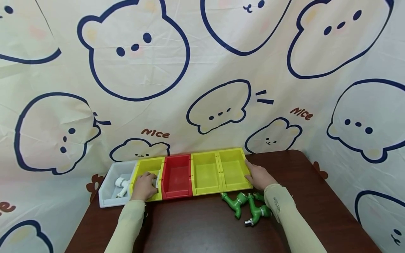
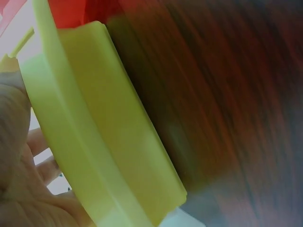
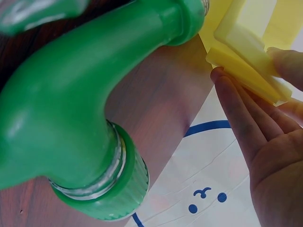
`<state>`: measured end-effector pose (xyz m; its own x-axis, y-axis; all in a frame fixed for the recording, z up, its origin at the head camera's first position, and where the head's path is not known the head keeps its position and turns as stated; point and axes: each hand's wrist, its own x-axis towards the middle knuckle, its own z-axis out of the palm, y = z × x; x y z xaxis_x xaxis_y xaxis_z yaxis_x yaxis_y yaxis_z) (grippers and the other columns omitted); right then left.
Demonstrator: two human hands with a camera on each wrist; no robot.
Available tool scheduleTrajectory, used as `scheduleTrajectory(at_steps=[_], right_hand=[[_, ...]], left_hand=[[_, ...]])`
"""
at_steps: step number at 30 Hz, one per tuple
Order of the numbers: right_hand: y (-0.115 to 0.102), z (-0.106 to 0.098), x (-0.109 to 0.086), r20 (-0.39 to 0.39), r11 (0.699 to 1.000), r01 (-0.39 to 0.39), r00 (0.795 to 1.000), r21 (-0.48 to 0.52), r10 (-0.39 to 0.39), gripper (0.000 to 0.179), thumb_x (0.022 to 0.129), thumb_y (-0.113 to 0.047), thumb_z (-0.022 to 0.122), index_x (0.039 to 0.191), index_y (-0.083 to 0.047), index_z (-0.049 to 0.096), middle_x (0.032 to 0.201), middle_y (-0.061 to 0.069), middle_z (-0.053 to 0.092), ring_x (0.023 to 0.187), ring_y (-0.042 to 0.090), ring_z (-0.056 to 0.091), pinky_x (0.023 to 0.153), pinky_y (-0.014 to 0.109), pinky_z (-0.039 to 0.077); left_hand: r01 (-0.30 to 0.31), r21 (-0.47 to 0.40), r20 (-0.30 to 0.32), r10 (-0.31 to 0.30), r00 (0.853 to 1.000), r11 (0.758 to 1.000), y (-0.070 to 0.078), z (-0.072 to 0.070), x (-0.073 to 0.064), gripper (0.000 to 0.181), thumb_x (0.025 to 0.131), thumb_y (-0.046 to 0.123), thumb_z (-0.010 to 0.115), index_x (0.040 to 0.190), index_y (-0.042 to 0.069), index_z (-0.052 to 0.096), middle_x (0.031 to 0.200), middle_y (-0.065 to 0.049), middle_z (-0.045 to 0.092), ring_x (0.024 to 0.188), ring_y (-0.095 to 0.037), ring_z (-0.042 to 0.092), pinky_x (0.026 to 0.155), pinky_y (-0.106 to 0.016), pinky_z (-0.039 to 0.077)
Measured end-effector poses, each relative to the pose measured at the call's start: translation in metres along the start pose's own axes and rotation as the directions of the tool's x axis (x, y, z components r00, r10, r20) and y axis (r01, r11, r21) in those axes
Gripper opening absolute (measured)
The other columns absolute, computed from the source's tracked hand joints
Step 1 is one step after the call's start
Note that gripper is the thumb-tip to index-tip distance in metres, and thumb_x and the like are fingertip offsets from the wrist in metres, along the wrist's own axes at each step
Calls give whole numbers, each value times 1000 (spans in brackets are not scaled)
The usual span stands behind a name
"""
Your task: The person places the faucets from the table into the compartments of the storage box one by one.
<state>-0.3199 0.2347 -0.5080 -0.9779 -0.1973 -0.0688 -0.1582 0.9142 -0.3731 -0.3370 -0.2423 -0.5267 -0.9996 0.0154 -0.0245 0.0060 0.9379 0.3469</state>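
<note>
Pinching a yellow bin (image 1: 234, 172) is the right hand (image 1: 261, 177), left hand (image 1: 143, 187) (grip unclear), white tap (image 1: 124, 183) already binned at eight o'clock, green taps (image 1: 235, 202) unbinned at five.

The left sleeve (image 1: 124, 226) is long, pale cream and ends at the wrist. The right sleeve (image 1: 294, 221) matches it in colour and length; a small dark marking (image 1: 276, 204), too small to read, sits near its end. The left hand (image 1: 144, 186) and right hand (image 1: 261, 177) are bare.
</note>
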Motion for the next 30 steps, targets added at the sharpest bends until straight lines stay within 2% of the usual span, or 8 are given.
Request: scheduleTrajectory(at_steps=[4,15,25,30], right_hand=[[1,1,0,-5,1000,8,1000,-1,-8,73,104,-21,64,163,-1,26,150,26,54,126,34,62,107,54,51],[1,0,0,-13,1000,21,1000,-8,-21,72,104,-21,64,162,1,26,149,26,55,125,34,62,106,54,52],[1,-1,-1,-16,1000,21,1000,-9,-21,72,104,-20,63,162,1,26,149,26,54,126,35,62,107,55,51],[0,0,-2,-16,1000,20,1000,2,-20,72,104,-21,63,163,0,26,149,26,55,126,35,62,107,54,52]], left_hand=[[-1,-11,8,2,1000,1000,0,-1,0,59,76,12,85,130,0,68,137,-27,59,123,-50,50,108,-67,45],[-77,-20,45,78,996,997,1,-9,-4,67,79,13,83,141,2,61,142,-28,56,126,-53,50,108,-67,44],[-65,-15,85,66,994,998,6,-14,-8,71,85,16,80,150,4,53,150,-27,50,134,-53,45,112,-69,40],[-107,-23,67,109,992,994,6,-16,-12,77,85,12,79,154,3,46,152,-29,47,138,-53,44,114,-69,38]])
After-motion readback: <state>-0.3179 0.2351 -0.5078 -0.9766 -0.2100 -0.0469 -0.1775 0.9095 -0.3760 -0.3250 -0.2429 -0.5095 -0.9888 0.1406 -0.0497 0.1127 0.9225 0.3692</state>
